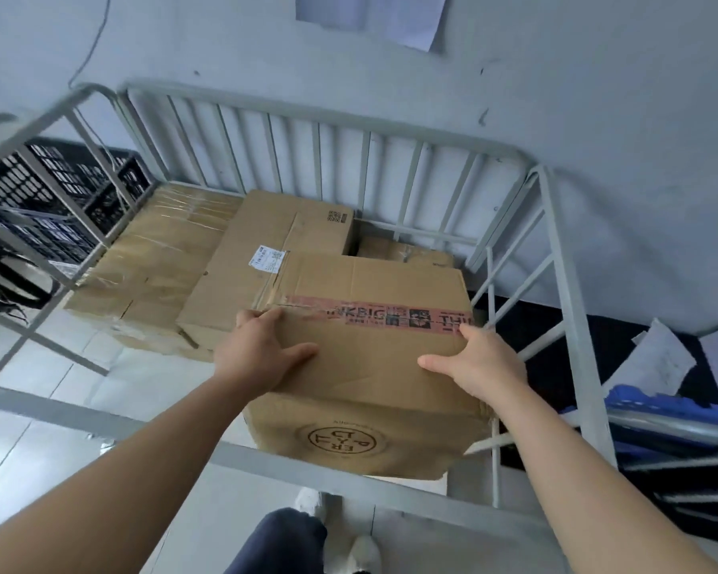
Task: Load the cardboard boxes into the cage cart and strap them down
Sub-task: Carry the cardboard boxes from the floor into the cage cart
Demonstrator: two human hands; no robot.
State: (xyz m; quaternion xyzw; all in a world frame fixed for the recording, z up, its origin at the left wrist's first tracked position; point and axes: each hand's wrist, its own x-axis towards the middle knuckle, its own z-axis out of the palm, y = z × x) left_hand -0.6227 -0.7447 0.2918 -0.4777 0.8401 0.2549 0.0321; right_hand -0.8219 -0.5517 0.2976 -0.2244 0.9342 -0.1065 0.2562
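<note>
1. Your left hand (262, 350) and right hand (479, 362) clasp the red-taped box (369, 379) from either side. The fingers wrap over its top edges and the thumbs lie spread on the lid.
2. That box sits between your palms inside the cage cart (291, 459), just past the near rail that crosses under your wrists. I cannot tell whether its base is fully down.
3. The step looks like seating the box. Press evenly with both hands and ease it away from you. Mind your right fingers, which are near the side bars.
4. Just beyond your left fingertips lies a long box (262, 258), which seems to abut the one you hold. Square up against it.
5. Further left of that is a flat box wrapped in clear tape (158, 258). Beyond your right hand, a small box (403, 252) sits low against the back bars.
6. No strap shows anywhere.
</note>
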